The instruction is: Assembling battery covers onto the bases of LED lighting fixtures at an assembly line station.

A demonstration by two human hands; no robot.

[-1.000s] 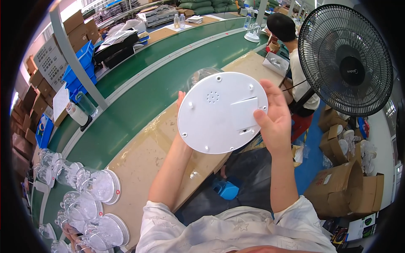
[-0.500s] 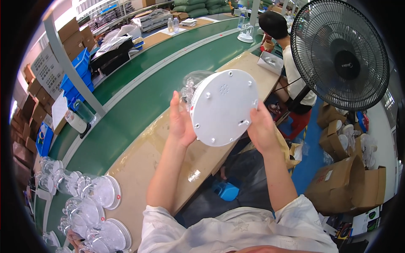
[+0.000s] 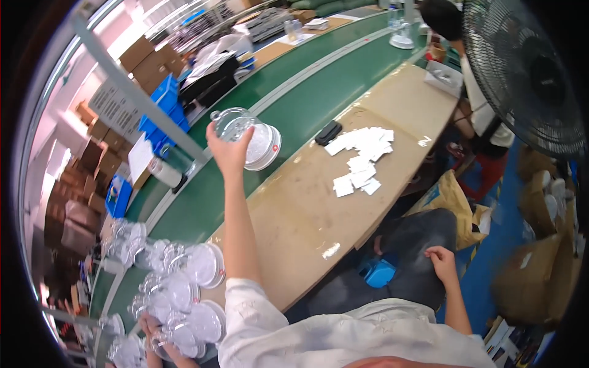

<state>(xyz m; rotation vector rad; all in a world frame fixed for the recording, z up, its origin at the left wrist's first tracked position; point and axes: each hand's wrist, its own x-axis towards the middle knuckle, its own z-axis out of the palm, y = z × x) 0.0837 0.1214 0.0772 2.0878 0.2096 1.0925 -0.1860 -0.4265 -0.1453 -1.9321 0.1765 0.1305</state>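
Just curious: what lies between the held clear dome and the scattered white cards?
Head view: past the dome, green belt, then a black oblong case near the cards.

Brightly lit, palest upper left; glinting off the tabletop (image 3: 294,214); blurred lower right; bent toward dark edges.

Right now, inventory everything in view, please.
held dome: one, clear and white, left of centre
other domes: several, clear and white, mostly lower left
bench: one, tan, centre
cards: many, white, on bench
small object: one, black, beside cards
conveyor strips: two, green, beyond bench
fan: one, black, upper right
sack: one, yellow, right
bins: several, blue, left
boxes: many, brown, both sides
co-worker: one, pale top, upper right
other hands: unclear, bare, lower left
left grip: one, bare, around held dome
right grip: one, bare, right
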